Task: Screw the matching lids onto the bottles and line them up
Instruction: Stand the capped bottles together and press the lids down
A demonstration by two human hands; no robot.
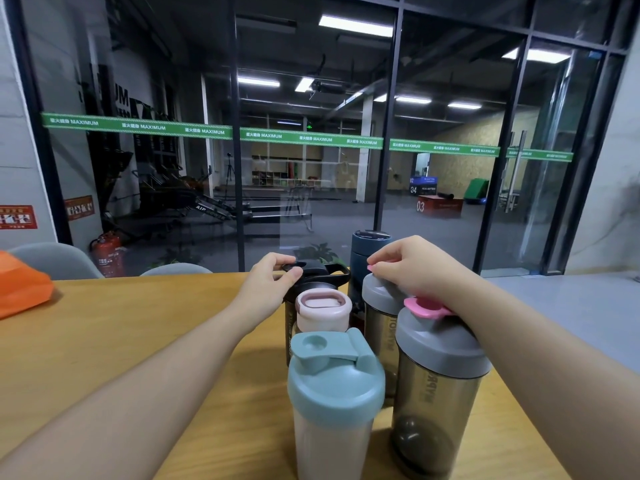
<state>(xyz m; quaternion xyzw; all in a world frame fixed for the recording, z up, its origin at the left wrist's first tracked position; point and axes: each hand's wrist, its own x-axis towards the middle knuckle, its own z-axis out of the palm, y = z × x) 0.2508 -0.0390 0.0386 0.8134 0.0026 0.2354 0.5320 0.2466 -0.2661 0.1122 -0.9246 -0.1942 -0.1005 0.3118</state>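
Six bottles: clustered on the wooden table (138,334) in two rough rows, every one already capped.
Teal-lidded shaker (334,403): nearest, left row; pale body, apparently empty, so judged light and easy to tip. Grasp low around the body; the smooth plastic may slip.
Smoky shaker with pink tab (438,386): nearest, right row; a dark ball shows at the bottom. Stiff wall, light; hold the body while turning the grey lid by its rim.
Pink-capped bottle (323,311): behind the teal one, mostly hidden; a small cap calls for a fingertip grip.
Second grey-lidded shaker (381,306): behind the pink-tab shaker, touching or nearly touching its neighbours.
Black sport bottle (311,289): left row, far; carry loop on the lid gives a handle.
Navy bottle (369,251): farthest, upright, untouched.
Left hand (266,289): fingers curled narrow, pinching the black bottle's lid.
Right hand (412,268): curled narrow over the second grey lid, fingertips on its pink tab.
Stage: judged final tightening; lining up remains.
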